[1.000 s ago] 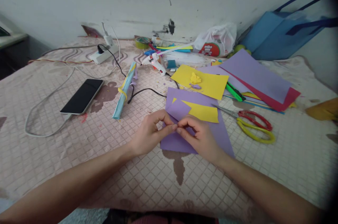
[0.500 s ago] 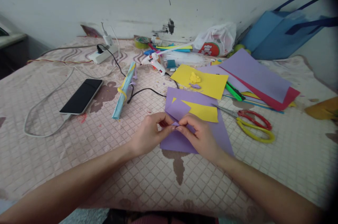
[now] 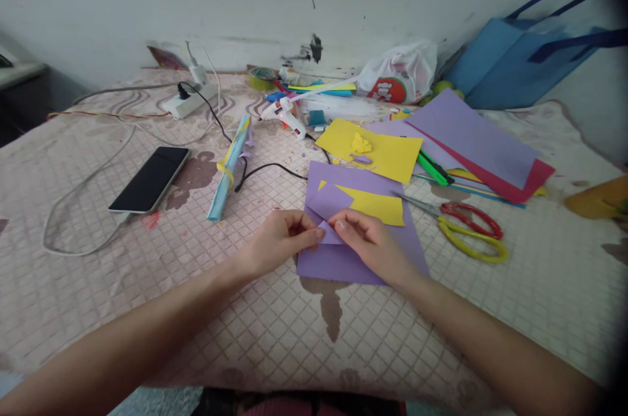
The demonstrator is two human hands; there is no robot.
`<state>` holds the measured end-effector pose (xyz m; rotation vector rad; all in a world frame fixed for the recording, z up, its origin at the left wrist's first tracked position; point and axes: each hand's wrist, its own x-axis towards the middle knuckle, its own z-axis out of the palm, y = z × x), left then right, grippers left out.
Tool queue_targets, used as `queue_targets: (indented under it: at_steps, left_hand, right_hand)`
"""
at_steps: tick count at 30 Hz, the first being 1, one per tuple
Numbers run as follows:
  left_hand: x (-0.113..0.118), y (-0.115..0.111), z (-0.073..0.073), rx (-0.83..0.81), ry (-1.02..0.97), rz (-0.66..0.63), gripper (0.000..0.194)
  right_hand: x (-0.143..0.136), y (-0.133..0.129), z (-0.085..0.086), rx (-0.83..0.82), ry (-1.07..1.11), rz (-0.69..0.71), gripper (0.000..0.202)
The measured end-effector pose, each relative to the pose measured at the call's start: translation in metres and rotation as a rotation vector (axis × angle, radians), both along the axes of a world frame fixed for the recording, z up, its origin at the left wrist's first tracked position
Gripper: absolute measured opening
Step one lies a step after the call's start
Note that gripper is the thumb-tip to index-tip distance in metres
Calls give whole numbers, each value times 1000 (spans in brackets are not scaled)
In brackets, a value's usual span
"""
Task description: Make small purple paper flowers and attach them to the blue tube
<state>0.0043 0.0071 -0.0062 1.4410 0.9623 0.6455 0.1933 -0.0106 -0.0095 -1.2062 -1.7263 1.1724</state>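
Observation:
Between my two hands is a small folded piece of purple paper [image 3: 330, 235], with a triangular face showing. My left hand [image 3: 282, 242] pinches its left corner, thumb on top. My right hand [image 3: 370, 241] grips the right side between thumb and fingers. Beneath them lies a larger purple sheet [image 3: 363, 269]. On that sheet, just beyond my fingers, rest a smaller purple piece [image 3: 333, 200] and a yellow piece of paper [image 3: 380, 205]. Scissors [image 3: 461, 226] with red and yellow handles lie to the right, their blade tips over the yellow piece.
Behind are a yellow sheet [image 3: 377, 148] with paper scraps, a green cutter [image 3: 434, 169] and a white glue gun [image 3: 287, 118] with its black cord. Left lie a rolled blue paper stick [image 3: 228, 174] and a phone [image 3: 151, 179] on its cable. Purple sheets [image 3: 478, 138] are stacked at right.
My fingertips have moved slightly apart, and the folded purple piece now shows a wider triangular face between them. The things around my hands have stayed in place.

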Motion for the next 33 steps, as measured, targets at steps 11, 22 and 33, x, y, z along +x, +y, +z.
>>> queue_targets:
  at_steps: [11, 22, 33]
  left_hand:
    - [2, 1, 5, -124, -11, -6, 39]
    - [1, 2, 2, -56, -5, 58, 30]
    - [1, 0, 0, 0, -31, 29, 20]
  right_hand:
    - [1, -1, 3, 17, -51, -63, 21]
    - [1, -1, -2, -33, 11, -73, 27]
    - [3, 3, -2, -139, 86, -76, 22]
